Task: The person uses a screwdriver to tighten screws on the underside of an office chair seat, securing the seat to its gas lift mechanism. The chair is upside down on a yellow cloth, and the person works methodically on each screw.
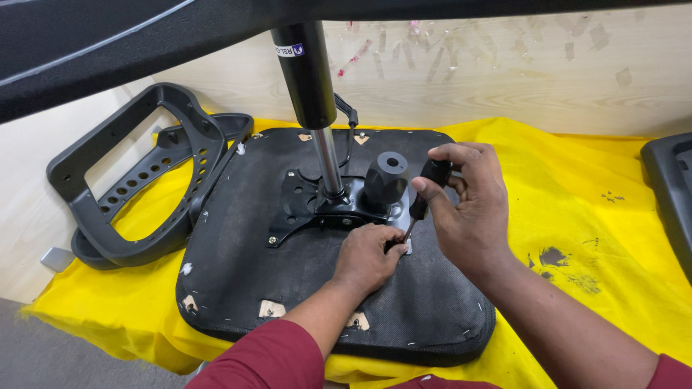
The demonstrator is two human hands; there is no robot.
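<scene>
Gripping a black-handled screwdriver [427, 193], the right hand [465, 209] is closed round the handle, tip angled down to the corner of the black metal mechanism plate [317, 205], just right of the plate's edge. Left hand [367, 256] rests on the upturned seat base [288, 288] just below the plate, fingers curled and pinched at the screwdriver tip; whether they hold a screw, can't tell, too small. Seat base is black, fabric-covered underside up, lying on a yellow cloth [577, 216].

Mechanism plate sits at the middle of the seat base. Gas lift cylinder [313, 94] rises from the plate's centre, black upper tube, shiny chrome lower rod. A small rectangular label, white with a purple square, is on the upper tube, well above the plate. Black round knob [387, 180] stands on the plate's right side, touching it, just left of the screwdriver handle. Thin black lever [347, 115] behind the plate, beside the cylinder.

Black plastic back frame [144, 180] with perforated bar lies left of the plate, off the seat base edge. Wooden wall [540, 65] behind, with tape scraps. Dark smudges on the cloth, right of the plate.
</scene>
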